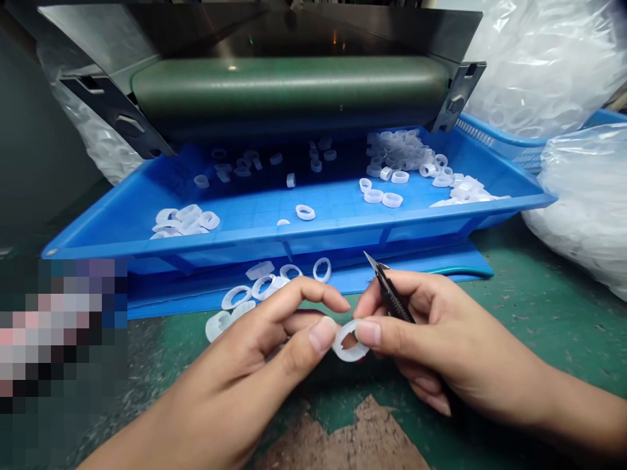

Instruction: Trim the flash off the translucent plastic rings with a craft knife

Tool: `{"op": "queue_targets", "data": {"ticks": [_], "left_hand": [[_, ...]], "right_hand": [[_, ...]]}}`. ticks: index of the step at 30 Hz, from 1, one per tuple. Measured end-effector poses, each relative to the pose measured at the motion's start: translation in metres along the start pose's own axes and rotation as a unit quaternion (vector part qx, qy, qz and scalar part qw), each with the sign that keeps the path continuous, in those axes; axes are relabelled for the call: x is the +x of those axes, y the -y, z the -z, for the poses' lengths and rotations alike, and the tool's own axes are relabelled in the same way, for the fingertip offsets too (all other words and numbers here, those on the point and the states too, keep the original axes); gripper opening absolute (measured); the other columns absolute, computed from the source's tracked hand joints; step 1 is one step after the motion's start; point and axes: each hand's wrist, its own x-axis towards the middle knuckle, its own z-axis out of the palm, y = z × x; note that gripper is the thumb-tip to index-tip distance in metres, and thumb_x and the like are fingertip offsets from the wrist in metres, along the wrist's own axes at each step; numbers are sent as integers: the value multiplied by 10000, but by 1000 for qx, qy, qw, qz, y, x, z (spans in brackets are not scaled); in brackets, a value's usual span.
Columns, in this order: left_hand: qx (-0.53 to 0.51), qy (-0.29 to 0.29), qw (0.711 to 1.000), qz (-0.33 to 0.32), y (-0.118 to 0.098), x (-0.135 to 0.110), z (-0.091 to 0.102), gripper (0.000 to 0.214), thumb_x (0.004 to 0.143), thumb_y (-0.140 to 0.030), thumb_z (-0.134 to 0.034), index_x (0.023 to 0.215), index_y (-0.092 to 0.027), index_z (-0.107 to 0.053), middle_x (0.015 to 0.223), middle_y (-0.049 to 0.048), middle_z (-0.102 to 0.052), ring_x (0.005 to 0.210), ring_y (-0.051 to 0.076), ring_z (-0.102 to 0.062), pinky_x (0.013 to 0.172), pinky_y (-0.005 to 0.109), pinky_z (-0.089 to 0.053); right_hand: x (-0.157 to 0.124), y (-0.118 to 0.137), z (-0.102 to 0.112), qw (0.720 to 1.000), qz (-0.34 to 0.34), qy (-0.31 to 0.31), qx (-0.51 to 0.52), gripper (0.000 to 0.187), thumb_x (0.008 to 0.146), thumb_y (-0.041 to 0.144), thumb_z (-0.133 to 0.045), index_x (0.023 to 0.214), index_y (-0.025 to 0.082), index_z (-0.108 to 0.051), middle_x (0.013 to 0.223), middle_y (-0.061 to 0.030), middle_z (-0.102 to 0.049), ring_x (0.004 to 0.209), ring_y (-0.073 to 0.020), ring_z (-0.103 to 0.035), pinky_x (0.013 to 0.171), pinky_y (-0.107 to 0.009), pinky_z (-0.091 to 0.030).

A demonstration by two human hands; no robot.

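A translucent white plastic ring [343, 353], with small notches along its inner edge, is pinched between the thumbs and fingers of both hands. My left hand [279, 352] grips its left side, the index finger arched above. My right hand [431, 320] holds the ring's right side and also a black craft knife [393, 295], its blade pointing up and to the left. Behind the right hand shows a teal curved handle [460, 270]; whether that hand touches it I cannot tell. Several similar loose rings [236, 297] lie just beyond my left hand, partly covered by it.
A blue tray [337, 230] with many scattered rings stands under a green conveyor belt roller [294, 88] in a metal frame. Clear bags of rings [588, 202] sit at the right. The green worktop [553, 313] is worn, with a brown patch [343, 444] at the front.
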Motion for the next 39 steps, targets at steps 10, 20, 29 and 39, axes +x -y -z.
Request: {"op": "queue_targets", "data": {"ticks": [10,20,29,39], "left_hand": [[221,-105,959,-146,-5,5,-5,164,1186,-528,-789,1324,-456,-840,1069,-85,-950,695,138,-768,630,220,-583],[216,-123,956,-156,-9,5,-3,161,1173,-504,-811,1306,-445,-879,1098,-86,-966,722,151,-804,682,226,-641],[231,-128,945,-193,-6,6,-3,220,1182,-446,-796,1396,-462,-845,1152,-49,-953,907,207,-870,728,263,-674],[270,-103,919,-267,6,-4,-6,412,1155,-176,-758,1503,-398,-753,1284,-1,-890,1124,218,-878,1041,319,-726]], "right_hand": [[3,-4,3,996,12,22,82,261,948,288,-1026,935,191,-784,775,53,-774,398,-12,-458,378,-91,-454],[1,-5,5,993,27,26,111,169,1032,324,-946,1003,184,-855,821,16,-820,400,-19,-464,391,-104,-487],[0,-4,5,993,11,34,113,169,956,226,-961,1007,191,-804,830,33,-831,417,-27,-483,399,-104,-490],[-3,3,-3,999,9,-3,-32,236,956,333,-965,983,231,-754,555,119,-539,430,-88,-439,430,-182,-363]]}}
